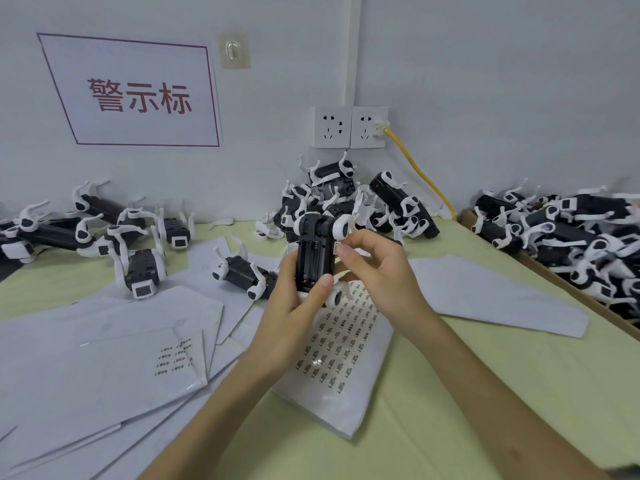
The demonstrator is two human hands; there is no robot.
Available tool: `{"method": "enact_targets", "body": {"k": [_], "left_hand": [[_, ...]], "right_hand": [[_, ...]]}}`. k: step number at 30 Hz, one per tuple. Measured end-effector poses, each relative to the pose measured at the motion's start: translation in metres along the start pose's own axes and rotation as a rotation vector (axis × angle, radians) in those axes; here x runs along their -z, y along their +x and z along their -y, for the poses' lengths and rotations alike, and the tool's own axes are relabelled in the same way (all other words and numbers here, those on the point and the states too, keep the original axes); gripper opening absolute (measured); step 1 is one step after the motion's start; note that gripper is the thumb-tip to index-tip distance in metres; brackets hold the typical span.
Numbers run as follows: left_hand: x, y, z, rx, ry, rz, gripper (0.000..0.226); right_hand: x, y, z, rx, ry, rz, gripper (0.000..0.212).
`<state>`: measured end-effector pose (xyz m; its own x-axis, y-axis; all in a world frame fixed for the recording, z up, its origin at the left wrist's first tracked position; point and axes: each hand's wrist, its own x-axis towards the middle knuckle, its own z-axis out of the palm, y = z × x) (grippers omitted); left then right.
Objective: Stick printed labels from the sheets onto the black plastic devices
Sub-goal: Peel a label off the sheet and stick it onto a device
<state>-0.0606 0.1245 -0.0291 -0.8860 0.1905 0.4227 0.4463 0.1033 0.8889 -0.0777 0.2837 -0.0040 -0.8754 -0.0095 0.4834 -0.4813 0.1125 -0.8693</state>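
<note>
Because the label sheet (pixel 341 344) lies nearest me on the counter (pixel 467 375), under both forearms, a dragged wrist could curl it or lift unused labels. Above it my left grip (pixel 294 306) is wrapped round the black device (pixel 313 261), held upright with its open battery bay facing me, thumb across the lower end. My right grip (pixel 377 271) pinches a small label (pixel 337 247) between thumb and forefinger at the device's right edge; whether it touches I cannot tell. I judge the risks to be a crooked or creased label if I press before it sits square, or adhesive clinging to my fingertip. Farther back, the heap of devices (pixel 346 202) is close enough that a careless set-down might mix done with undone.
</note>
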Motion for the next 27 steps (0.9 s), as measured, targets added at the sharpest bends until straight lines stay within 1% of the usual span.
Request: {"method": "enact_targets", "body": {"k": [6,13,21,27], "left_hand": [[-0.0007,0.0001,0.0014,-0.008,-0.015,0.004,0.030],[-0.0007,0.0000,0.0019,-0.045,0.021,0.002,0.033],[-0.0002,0.0000,0.0061,-0.073,0.051,-0.007,0.034],[-0.0021,-0.0028,0.0095,-0.104,0.092,-0.020,0.039]], "right_hand": [[0.0002,-0.0006,0.0010,0.004,-0.010,-0.001,0.013],[-0.0005,-0.0009,0.0006,0.000,-0.022,-0.014,0.010],[-0.0004,-0.0009,0.0001,-0.010,-0.020,-0.025,0.014],[0.0024,0.0001,0.0000,-0.068,0.035,-0.006,0.016]]}}
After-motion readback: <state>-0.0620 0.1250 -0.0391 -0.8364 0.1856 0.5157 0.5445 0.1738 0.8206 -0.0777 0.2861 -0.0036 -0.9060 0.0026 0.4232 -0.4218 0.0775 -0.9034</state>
